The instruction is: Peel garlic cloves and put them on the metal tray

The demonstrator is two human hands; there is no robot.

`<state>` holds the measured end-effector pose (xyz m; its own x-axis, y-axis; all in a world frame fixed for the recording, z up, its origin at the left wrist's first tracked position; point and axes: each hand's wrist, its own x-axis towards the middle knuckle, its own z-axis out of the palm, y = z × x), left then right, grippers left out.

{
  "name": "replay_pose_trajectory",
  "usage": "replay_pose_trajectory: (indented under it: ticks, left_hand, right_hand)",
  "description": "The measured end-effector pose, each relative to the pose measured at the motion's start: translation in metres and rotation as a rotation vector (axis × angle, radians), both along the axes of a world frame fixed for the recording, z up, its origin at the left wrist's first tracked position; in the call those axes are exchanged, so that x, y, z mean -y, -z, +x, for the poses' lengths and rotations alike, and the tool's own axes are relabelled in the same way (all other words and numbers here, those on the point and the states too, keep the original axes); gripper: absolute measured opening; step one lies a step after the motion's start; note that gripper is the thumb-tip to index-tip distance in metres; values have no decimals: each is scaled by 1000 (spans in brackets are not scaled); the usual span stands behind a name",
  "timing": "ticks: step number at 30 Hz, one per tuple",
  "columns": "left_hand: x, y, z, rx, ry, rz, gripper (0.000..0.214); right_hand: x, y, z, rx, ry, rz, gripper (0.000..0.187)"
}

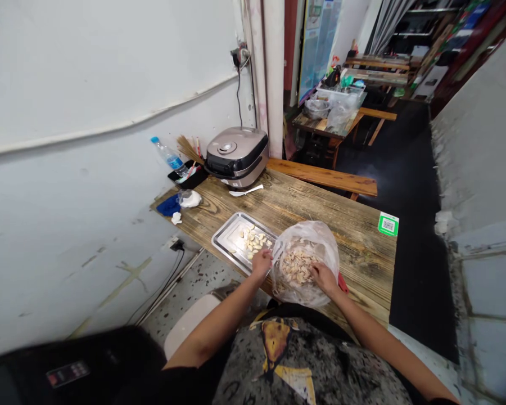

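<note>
A metal tray [225, 239] on the wooden table carries pale peeled garlic cloves [253, 241]. To its right stands a clear plastic bag [326, 242], its mouth spread wide around a heap of unpeeled garlic cloves [296, 267]. My left hand [262, 263] is over the tray's near right corner, close to the bag's edge. Its fingers are curled together; what they pinch, if anything, is too small to make out. Inside the bag's right side, my right hand [324, 278] touches the heap with bent, closed fingers, their tips partly hidden.
Behind the tray are a white-handled knife [247, 191] and a rice cooker [238, 154]. A water bottle [171, 157], black box [189, 179] and blue cloth [168, 206] lie by the wall. Something red [343, 283] shows beside the bag. A bench [324, 179] runs behind the table [362, 247].
</note>
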<state>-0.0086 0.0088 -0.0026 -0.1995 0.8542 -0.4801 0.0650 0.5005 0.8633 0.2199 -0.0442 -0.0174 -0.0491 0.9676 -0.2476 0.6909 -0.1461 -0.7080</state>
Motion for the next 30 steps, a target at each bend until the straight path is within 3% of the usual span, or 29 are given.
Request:
replay_pose_trajectory:
  ticks: [2, 5, 7, 11, 13, 17, 22, 30]
  left_hand:
    - [11, -2, 18, 62, 134, -18, 18]
    - [24, -9, 43, 180, 416, 3, 26]
    - [30, -16, 57, 228, 512, 28, 28]
    - [35, -29, 71, 326, 471, -34, 26]
    - [35, -34, 72, 444, 422, -94, 25]
    - [33, -40, 72, 604, 347, -161, 22]
    - [35, -45, 73, 644, 316, -155, 23]
    - [36, -53, 80, 606, 315, -114, 24]
  right_hand:
    - [1, -4, -3, -125, 30, -26, 31]
    - [5, -12, -9, -499, 106, -98, 34]
    - [8, -18, -12, -642, 136, -79, 33]
    - [13, -30, -12, -500, 150, 128, 30]
    - [15, -33, -11, -518, 201, 162, 31]
    - [16, -37, -8, -693, 286, 52, 34]
    - [17, -46, -5, -728, 300, -16, 34]
    - [15, -59, -7, -640, 323, 44, 35]
